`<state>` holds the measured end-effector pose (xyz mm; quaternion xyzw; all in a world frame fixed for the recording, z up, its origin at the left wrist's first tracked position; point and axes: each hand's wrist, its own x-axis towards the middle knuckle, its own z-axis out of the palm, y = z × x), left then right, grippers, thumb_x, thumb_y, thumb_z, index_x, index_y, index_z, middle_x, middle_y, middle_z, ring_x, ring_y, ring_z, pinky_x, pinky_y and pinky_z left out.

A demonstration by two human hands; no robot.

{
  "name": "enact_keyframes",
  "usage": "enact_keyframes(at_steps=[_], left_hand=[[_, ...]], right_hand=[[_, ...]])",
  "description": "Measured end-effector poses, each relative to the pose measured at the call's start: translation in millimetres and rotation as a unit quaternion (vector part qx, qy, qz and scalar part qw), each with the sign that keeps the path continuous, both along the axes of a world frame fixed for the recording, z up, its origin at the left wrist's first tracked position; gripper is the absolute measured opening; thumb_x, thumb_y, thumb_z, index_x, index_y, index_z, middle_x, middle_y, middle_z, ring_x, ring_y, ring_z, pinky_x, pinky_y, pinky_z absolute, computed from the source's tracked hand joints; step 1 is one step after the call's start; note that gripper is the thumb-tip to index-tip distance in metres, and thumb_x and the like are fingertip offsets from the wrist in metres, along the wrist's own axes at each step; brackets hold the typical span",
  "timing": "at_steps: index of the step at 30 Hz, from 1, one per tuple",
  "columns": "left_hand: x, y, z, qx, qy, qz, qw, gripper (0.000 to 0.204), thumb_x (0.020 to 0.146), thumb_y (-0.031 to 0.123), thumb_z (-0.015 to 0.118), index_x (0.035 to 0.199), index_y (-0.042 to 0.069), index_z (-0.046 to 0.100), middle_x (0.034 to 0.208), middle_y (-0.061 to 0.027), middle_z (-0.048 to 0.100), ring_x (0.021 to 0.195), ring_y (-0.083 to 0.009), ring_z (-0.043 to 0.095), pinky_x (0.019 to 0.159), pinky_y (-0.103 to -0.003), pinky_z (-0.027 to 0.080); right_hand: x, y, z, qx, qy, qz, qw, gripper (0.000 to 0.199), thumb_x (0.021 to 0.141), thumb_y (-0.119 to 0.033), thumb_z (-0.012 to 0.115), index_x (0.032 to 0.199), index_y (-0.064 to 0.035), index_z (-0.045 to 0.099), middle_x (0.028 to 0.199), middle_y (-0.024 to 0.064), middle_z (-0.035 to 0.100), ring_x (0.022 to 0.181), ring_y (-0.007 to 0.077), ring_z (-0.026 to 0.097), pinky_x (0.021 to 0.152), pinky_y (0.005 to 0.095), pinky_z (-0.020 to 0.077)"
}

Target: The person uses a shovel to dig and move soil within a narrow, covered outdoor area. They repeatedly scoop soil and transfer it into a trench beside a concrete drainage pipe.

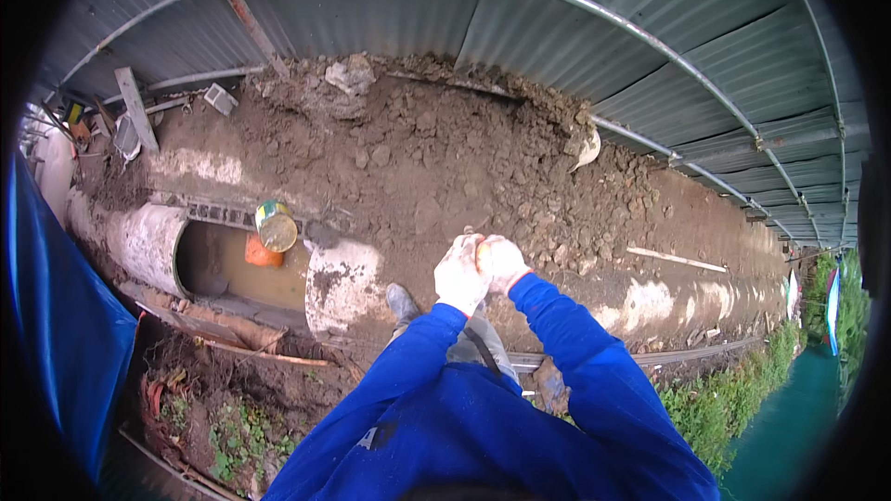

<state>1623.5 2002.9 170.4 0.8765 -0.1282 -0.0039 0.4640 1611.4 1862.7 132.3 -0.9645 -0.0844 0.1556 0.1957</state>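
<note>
Heaped soil (445, 148) blocks ahead; open room over the trench (232, 264) (a can (276, 225) perches there).

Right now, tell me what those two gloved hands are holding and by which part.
The left hand and right hand, in white gloves, are pressed together over the brown soil mound. Something small seems pinched between them, but what and where cannot be told.

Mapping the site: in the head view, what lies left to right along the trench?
Blue tarp → pipe opening → tin can → gloved hands → white stick → green weeds.
</note>
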Motion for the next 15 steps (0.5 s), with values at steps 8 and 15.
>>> enact_keyframes(at_steps=[8,15], left_hand=[[11,-5,11,0.024,-0.042,0.023,0.999,0.022,0.098,0.022,0.058,0.110,0.011,0.073,0.103,-0.0114,0.073,0.090,-0.0352,0.073,0.078,-0.042,0.059],[20,-32,18,0.048,-0.056,0.031,0.997,0.024,0.097,0.025,0.058,0.105,0.010,0.075,0.102,-0.0119,0.074,0.088,-0.0351,0.074,0.079,-0.044,0.059]], right_hand=[[19,-1,-1,0.032,-0.039,-0.016,0.999,0.025,0.072,-0.035,0.075,0.083,-0.0126,0.072,0.082,0.0163,0.073,0.084,0.0389,0.071,0.078,0.0485,0.0568],[29,-21,19,0.100,-0.057,-0.017,0.993,0.023,0.069,-0.030,0.076,0.082,-0.0116,0.072,0.080,0.0173,0.073,0.082,0.0394,0.071,0.078,0.0479,0.0575]])
